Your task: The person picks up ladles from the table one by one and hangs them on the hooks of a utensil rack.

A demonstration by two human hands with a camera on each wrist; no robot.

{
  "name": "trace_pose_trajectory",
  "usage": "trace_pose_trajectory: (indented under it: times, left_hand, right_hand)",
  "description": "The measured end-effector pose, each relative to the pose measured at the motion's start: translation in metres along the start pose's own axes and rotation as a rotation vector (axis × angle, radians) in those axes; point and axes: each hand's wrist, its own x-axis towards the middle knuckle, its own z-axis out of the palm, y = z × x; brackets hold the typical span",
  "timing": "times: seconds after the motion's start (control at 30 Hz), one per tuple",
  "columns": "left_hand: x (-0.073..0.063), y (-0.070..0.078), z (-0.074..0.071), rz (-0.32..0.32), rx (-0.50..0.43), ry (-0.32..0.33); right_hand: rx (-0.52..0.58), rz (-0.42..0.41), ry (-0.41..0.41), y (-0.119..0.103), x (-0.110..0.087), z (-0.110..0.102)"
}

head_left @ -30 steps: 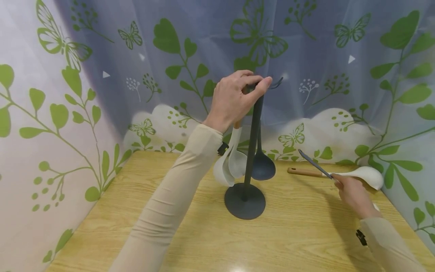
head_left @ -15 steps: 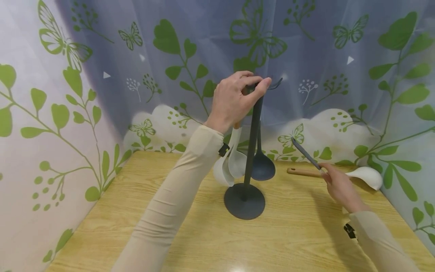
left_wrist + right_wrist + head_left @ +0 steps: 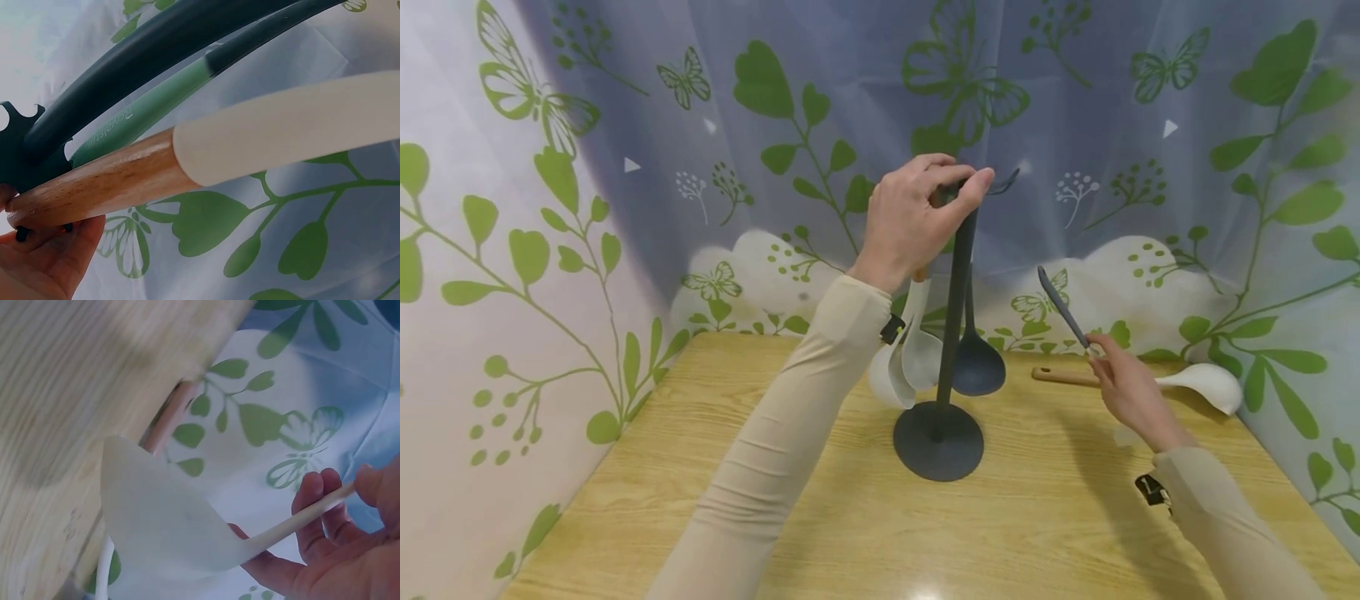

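Observation:
My left hand (image 3: 913,208) grips the top of a dark grey utensil stand (image 3: 953,333) with a round base. From its hooks hang a white ladle (image 3: 891,379), another white utensil (image 3: 921,358) and a dark ladle (image 3: 979,367). Close to the left fingers, the left wrist view shows a wooden handle (image 3: 106,178) and a green handle (image 3: 144,109). To the right of the stand, my right hand (image 3: 1131,392) holds up a white kitchen utensil (image 3: 162,519) with a dark grey handle (image 3: 1062,304). Its broad head points down, mostly hidden in the head view.
A white ladle with a wooden handle (image 3: 1206,385) lies at the back right of the wooden table (image 3: 1000,533), behind my right hand. Patterned cloth (image 3: 820,108) surrounds the table at the back and both sides. A bare hook (image 3: 1006,183) sticks out right from the stand's top.
My right hand has moved left and slightly up with the white utensil, bringing its handle nearer the stand. The left hand keeps its hold on the stand's top.

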Motion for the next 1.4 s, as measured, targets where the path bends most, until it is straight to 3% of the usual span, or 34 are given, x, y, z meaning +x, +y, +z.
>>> trace_pose_trajectory:
  times: [0.2,0.53,0.7,0.93,1.4]
  left_hand:
    - [-0.002,0.001,0.001,0.007,-0.003,0.009]
    - [0.000,0.000,-0.001,0.025,0.002,0.040]
    - [-0.001,0.001,0.000,0.016,-0.004,0.034]
    - [-0.001,0.001,0.000,0.030,-0.010,0.055]
    - [0.000,0.000,0.001,0.009,0.001,0.043]
  right_hand:
    - [0.020,0.005,0.043,-0.018,0.003,-0.002]
    - [0.055,-0.110,0.197,-0.050,0.018,-0.010]
    - [0.090,-0.119,0.267,-0.063,0.022,-0.014]
    - [0.153,-0.094,0.279,-0.080,0.026,-0.019]
    - [0.226,-0.118,0.352,-0.109,0.032,-0.031]
